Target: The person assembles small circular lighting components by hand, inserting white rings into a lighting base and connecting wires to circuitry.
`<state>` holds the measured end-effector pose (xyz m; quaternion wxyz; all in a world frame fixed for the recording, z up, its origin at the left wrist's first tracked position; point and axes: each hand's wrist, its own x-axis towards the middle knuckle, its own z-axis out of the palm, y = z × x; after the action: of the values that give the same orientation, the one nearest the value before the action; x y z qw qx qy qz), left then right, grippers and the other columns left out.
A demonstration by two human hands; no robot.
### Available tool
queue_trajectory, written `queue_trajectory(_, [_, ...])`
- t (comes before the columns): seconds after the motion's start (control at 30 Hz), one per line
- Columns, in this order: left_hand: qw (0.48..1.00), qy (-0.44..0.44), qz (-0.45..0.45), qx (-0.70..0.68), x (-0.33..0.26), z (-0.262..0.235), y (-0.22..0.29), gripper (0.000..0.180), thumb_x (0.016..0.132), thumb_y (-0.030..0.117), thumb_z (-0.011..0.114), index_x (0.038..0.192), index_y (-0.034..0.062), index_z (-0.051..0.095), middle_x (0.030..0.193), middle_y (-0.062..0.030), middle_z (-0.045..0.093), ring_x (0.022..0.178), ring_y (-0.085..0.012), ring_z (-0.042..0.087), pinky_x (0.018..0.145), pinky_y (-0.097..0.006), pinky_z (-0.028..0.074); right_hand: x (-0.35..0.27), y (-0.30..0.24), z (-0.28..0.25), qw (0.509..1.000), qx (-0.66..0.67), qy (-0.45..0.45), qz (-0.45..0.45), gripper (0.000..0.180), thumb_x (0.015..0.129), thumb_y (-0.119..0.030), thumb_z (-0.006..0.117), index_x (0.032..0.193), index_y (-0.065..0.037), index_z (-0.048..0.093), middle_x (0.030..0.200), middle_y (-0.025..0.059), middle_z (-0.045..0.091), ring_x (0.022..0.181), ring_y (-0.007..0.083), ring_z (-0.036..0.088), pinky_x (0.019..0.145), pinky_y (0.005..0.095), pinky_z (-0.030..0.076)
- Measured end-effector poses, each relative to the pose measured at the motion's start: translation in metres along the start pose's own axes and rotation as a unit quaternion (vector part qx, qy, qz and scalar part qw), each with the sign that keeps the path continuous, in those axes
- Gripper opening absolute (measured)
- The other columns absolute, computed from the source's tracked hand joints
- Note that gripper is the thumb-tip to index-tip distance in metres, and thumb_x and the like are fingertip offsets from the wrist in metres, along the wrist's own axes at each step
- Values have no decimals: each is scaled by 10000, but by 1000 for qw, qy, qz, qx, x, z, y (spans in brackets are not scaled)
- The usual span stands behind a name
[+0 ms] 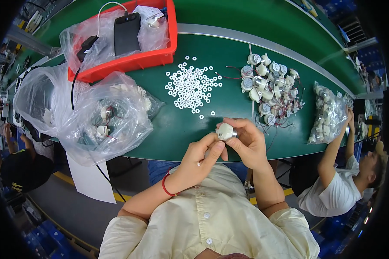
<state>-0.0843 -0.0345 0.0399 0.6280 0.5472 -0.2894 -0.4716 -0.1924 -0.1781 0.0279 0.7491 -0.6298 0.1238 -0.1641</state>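
Near the table's front edge I hold a small motor with a white plastic cap (pixel 225 132) and a silvery metal body. My right hand (pixel 251 144) wraps its thumb and fingers round the metal side. My left hand (pixel 199 154) is closed against the cap's left and lower side, with thumb and forefinger close together. Whether a small part sits between those fingertips is hidden. Beyond my hands lies a loose spread of white ring washers (pixel 190 86). To the right, several similar motors with thin red and dark wires (pixel 274 86) lie in a heap.
On the left, a clear plastic bag (pixel 116 144) holds more motors. Behind it stands a red bin (pixel 129 65) with a black power bank (pixel 127 34) and a cable. A filled clear bag (pixel 326 114) lies at the right end, by another person's arms (pixel 333 151).
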Motion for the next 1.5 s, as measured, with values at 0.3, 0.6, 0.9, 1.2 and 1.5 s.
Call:
queue_trajectory(0.3, [999,-17,18,-29,4,12,-18,188,1014,165,506,1005,-17,551,731,-60,628,630,-124,594,562,-281,447,9,-1,9,961,-252,20,-114,266,997,-185,519,1188,-26,615,826,76,532,669,157,497,602,278,415])
queue_trajectory(0.6, [995,-36,40,87,4,7,-26,175,979,158,544,997,-16,541,715,-138,636,590,-271,617,539,-382,452,26,-16,7,979,-89,11,182,121,986,-103,555,899,-39,500,737,-26,537,624,18,445,511,189,335])
queue_trajectory(0.9, [831,169,240,472,11,-9,-30,188,877,187,649,759,83,546,621,-34,519,583,-192,537,493,-320,453,65,13,-3,921,-375,104,-18,287,999,-147,547,751,-40,451,631,3,512,573,49,410,510,236,324])
queue_trajectory(1.2, [827,197,256,460,12,-11,-37,258,856,199,672,677,109,510,616,-3,493,587,-153,513,486,-290,432,74,19,-4,884,-461,62,-37,206,975,-135,573,835,-36,459,572,-1,506,495,44,434,449,225,318])
queue_trajectory(1.5, [840,202,257,433,10,-12,-41,252,856,210,676,688,97,525,631,-5,507,599,-162,531,507,-287,446,72,21,-3,838,-537,11,-91,111,973,-107,530,934,-16,480,725,105,569,551,168,544,517,294,439])
